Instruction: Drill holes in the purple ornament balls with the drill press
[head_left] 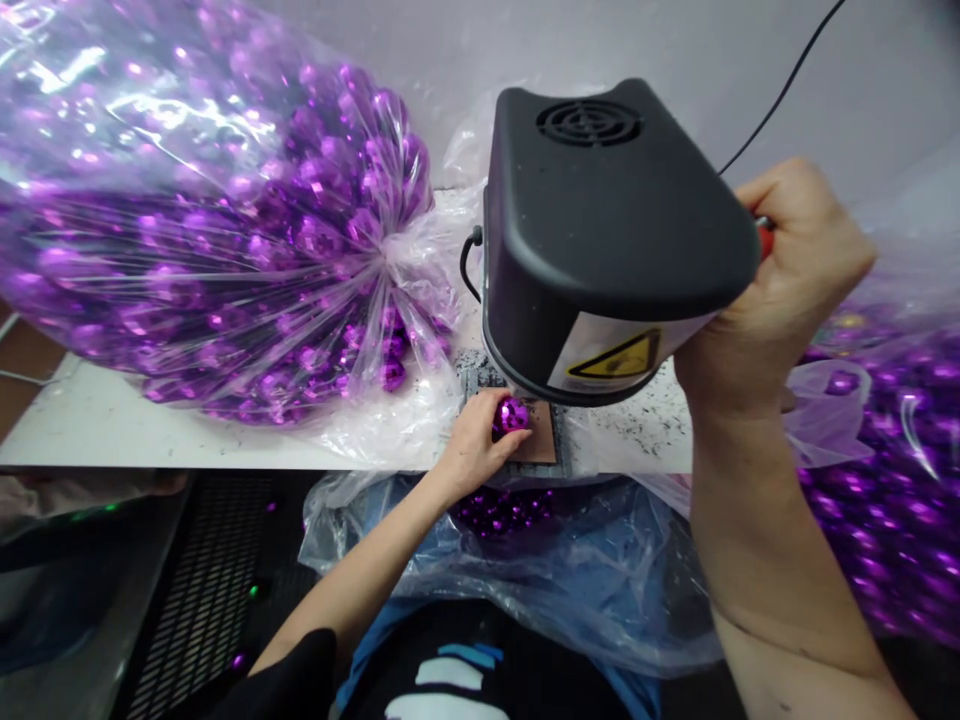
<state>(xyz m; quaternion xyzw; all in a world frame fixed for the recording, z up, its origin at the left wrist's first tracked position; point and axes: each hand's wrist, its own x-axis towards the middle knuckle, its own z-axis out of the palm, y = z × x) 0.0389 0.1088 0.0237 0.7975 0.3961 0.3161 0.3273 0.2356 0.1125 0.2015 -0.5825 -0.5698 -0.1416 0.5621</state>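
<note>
My left hand (480,435) holds a shiny purple faceted ball (514,413) between thumb and fingers, at a brown square pad (541,445) near the table's front edge. Above the pad stands a black machine housing (600,220) with a round vent on top and a yellow warning label (615,352). At the right side of the housing, my right hand (787,260) is wrapped around a red handle (766,240), mostly hidden by the fingers. The machine's lower part is hidden under its housing.
A large clear bag (225,240) of purple balls lies on the left of the white table (225,440). Another bag (892,480) of purple balls is at the right. An open plastic bag (600,580) with purple balls lies across my lap. Dark flakes litter the tabletop.
</note>
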